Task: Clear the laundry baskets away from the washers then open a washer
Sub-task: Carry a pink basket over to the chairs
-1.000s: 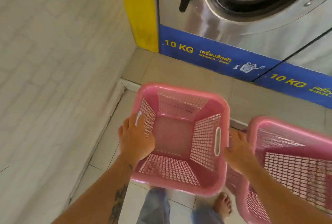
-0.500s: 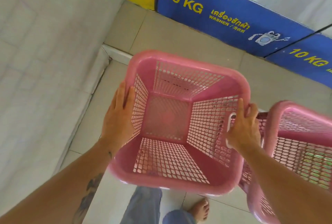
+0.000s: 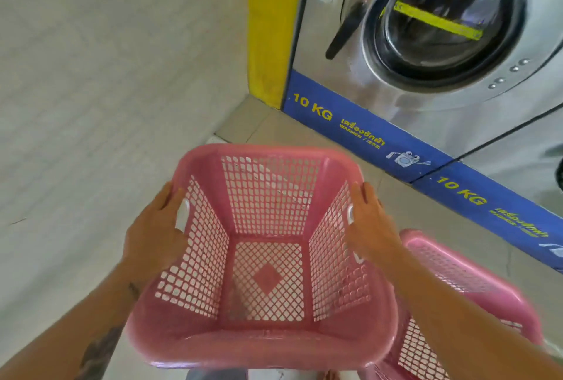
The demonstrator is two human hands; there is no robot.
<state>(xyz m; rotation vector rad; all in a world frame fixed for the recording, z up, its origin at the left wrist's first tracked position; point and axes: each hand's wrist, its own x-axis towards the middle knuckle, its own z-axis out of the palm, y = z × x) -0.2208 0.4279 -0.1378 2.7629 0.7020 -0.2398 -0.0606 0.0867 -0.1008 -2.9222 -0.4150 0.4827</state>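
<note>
Empty basket (image 3: pixel 265 346) held between both hands, near the floor's (image 3: pixel 405 196) corner by the washer (image 3: pixel 426 99)
It looks light, stiff, mesh-sided plastic, likely best taken at its side slots; the left hand (image 3: pixel 155 236) and right hand (image 3: pixel 368 227) each clasp a side rim there, basket slung between them; a second basket (image 3: pixel 475 285) sits just right

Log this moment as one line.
left hand: grips pink basket rim | right hand: grips opposite rim | second basket: lower right | washer door: shut
</note>
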